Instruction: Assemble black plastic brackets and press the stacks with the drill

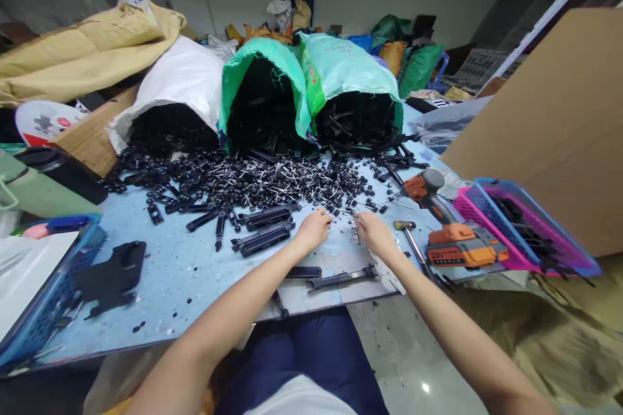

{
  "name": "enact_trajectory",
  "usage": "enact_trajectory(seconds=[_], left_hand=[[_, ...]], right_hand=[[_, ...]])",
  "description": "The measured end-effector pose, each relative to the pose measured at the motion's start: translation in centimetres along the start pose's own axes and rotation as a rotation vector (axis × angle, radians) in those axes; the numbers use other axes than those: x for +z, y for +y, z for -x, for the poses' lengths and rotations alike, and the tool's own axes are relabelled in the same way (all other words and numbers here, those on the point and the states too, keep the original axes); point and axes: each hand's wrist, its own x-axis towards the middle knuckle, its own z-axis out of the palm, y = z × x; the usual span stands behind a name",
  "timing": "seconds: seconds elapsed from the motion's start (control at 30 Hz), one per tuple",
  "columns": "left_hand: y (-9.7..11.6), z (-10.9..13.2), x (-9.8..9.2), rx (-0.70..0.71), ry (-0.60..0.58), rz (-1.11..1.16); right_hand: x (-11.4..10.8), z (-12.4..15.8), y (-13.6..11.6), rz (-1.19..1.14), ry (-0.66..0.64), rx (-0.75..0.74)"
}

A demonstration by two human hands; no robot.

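A light blue worktable stretches across the frame, with a big cardboard sheet leaning at the right. Along the upper middle, three sacks lie with their mouths facing the viewer: a white sack, a green sack and a paler green sack, each holding dark parts. In front of them, across the centre, spreads a loose pile of small black parts with silvery pins. At the right edge, a blue basket sits in a pink basket, beside an orange and grey cordless power tool marked 20V. Two bare arms reach up from the bottom; the left hand and the right hand are near each other at the pile's front edge, just right of centre. The fingers of each are drawn close together; whether they pinch anything cannot be told. Long black pieces lie left of the left hand, a small hammer right of the right hand, and tiny shiny bits between the hands.
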Motion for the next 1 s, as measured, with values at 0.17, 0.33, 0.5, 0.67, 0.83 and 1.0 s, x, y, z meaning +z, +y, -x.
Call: enact_trajectory(seconds=[0.17,0.33,0.5,0.67,0.83,1.0], left_hand=[[-2.7,9.3,-5.2,-0.080,0.263,0.116],[-4.3,16.6,-6.8,-0.238,0.215,0.096],[-3.4,17.0,-5.7,-0.258,0.156,-0.046],[-2.3,15.8,-5.7,-0.208,0.003,-0.164],[-2.8,16.4,-4.0,-0.154,0.245,-0.174],[-4.3,17.4,-2.0,0.141,0.378,-0.224]], right_hand=[[1.1,-4.4,2.1,0.046,-0.054,0.055],[-0.1,-2.7,0.3,-0.207,-0.039,-0.053],[-2.9,0.1,-4.6,-0.514,-0.095,-0.245],[-3.6,2.1,-7.7,-0.563,-0.257,-0.234],[-3.5,2.9,-8.5,-0.525,-0.264,-0.283],[-3.9,3.4,-9.0,-0.408,-0.283,-0.396]])
